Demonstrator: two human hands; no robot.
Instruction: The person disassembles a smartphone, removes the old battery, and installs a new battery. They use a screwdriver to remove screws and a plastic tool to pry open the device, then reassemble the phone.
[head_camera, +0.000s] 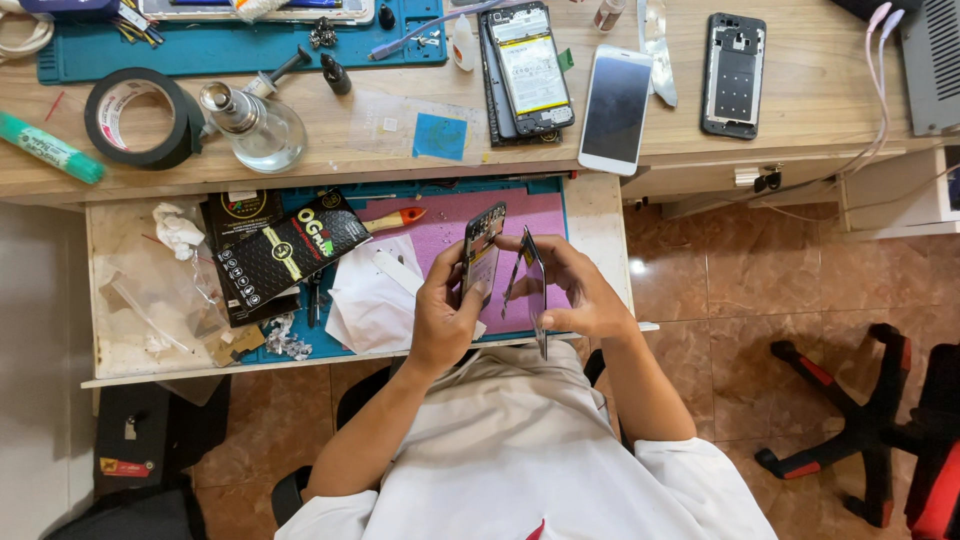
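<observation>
My left hand (443, 310) grips a dark phone frame (484, 248), held upright over the pulled-out drawer. My right hand (578, 290) pinches a thin glass screen panel (532, 290), tilted edge-on right beside the frame. The two parts are almost touching at their tops. Both hands hover above a purple mat (450, 215) in the drawer. My white-shirted lap is just below.
The drawer (120, 290) holds black packets (285, 250), crumpled tissue (177, 228), white paper and a small brush (395, 219). The desk above carries an opened phone (530, 68), a white phone (614, 108), a back cover (733, 75), a tape roll (140, 117), a glass burner (258, 125). A chair base (865, 420) stands right.
</observation>
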